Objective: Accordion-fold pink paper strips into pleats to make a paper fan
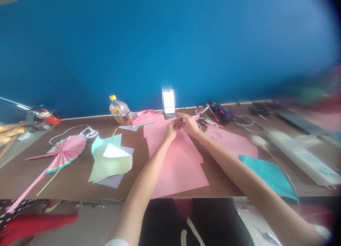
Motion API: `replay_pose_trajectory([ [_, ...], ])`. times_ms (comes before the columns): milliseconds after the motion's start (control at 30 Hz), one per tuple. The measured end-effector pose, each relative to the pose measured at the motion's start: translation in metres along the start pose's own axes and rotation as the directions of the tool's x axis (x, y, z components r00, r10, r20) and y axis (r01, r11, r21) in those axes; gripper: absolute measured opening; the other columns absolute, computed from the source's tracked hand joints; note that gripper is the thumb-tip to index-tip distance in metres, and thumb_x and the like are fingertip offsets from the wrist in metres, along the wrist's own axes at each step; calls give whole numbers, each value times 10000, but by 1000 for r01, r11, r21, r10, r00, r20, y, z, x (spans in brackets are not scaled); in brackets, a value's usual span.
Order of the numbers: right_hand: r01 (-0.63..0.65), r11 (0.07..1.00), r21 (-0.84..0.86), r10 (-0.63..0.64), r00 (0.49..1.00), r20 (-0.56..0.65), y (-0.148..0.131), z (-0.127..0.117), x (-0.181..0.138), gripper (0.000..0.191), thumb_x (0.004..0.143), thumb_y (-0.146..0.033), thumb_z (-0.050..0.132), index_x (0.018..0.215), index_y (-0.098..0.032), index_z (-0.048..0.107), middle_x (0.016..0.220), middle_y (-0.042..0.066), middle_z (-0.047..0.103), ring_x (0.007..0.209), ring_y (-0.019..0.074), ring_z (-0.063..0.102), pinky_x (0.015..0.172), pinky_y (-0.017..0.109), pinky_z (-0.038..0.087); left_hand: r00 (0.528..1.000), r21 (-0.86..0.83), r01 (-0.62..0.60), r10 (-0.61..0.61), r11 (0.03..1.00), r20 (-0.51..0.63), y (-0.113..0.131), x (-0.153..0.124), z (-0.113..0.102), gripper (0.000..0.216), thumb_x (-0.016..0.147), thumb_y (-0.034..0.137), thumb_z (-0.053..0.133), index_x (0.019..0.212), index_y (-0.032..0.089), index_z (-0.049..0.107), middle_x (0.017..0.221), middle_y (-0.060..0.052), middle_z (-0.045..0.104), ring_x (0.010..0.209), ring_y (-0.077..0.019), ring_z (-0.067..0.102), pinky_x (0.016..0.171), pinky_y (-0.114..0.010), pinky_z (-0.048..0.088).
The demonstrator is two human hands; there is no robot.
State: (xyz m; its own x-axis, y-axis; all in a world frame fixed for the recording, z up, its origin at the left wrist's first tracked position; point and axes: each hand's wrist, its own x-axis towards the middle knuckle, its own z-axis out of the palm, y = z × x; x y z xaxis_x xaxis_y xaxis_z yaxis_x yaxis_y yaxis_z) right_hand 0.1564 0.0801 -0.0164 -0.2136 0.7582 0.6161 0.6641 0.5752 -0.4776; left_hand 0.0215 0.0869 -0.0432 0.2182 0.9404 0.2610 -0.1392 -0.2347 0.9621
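Note:
Over the far part of the pink paper sheets (178, 178), my left hand (172, 128) and my right hand (188, 124) meet with their fingers drawn together. Whatever they pinch is too small and blurred to make out. A thin teal strip (170, 115) shows just beyond the fingers, and a bit of pink paper (196, 117) pokes out past my right hand. To the left of the sheets lies a pleated pink paper piece (143, 119) with a coloured edge. A lit phone (168, 101) stands upright against the wall behind my hands.
A yellow-capped bottle (119, 111) stands at the back left. Nearer are a pink pleated paper fan (68, 152) and loose pale green sheets (112, 168). On the right lie another pink sheet (231, 141), teal paper (269, 176), a white power strip (301, 157) and tangled cables (242, 120).

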Motion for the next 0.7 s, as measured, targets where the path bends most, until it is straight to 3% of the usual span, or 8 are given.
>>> replay_pose_trajectory([
  [167, -11, 1000, -17, 11, 1000, 17, 0, -1, 0, 509, 736, -54, 472, 1221, -185, 554, 895, 61, 658, 870, 228, 557, 756, 332, 448, 1000, 27, -13, 12, 1000, 23, -2, 1, 0, 316, 821, 228, 546, 1111, 120, 612, 1072, -128, 686, 848, -175, 653, 743, -300, 517],
  [567, 97, 994, -56, -91, 991, 103, 13, 2, 3, 640, 647, 7, 447, 1265, -153, 497, 894, 80, 625, 865, 256, 493, 782, 380, 442, 998, 79, -48, 44, 996, 43, -10, 2, -2, 236, 792, 194, 567, 1010, 138, 640, 914, -91, 700, 766, -166, 636, 713, -295, 511],
  [700, 82, 996, -33, -80, 995, 53, 11, 3, 2, 613, 687, -7, 438, 1278, -162, 484, 915, 82, 621, 871, 250, 504, 782, 375, 444, 999, 61, -38, 36, 997, 26, -12, 4, -4, 269, 802, 215, 562, 1050, 131, 625, 944, -103, 695, 767, -162, 637, 708, -296, 514],
])
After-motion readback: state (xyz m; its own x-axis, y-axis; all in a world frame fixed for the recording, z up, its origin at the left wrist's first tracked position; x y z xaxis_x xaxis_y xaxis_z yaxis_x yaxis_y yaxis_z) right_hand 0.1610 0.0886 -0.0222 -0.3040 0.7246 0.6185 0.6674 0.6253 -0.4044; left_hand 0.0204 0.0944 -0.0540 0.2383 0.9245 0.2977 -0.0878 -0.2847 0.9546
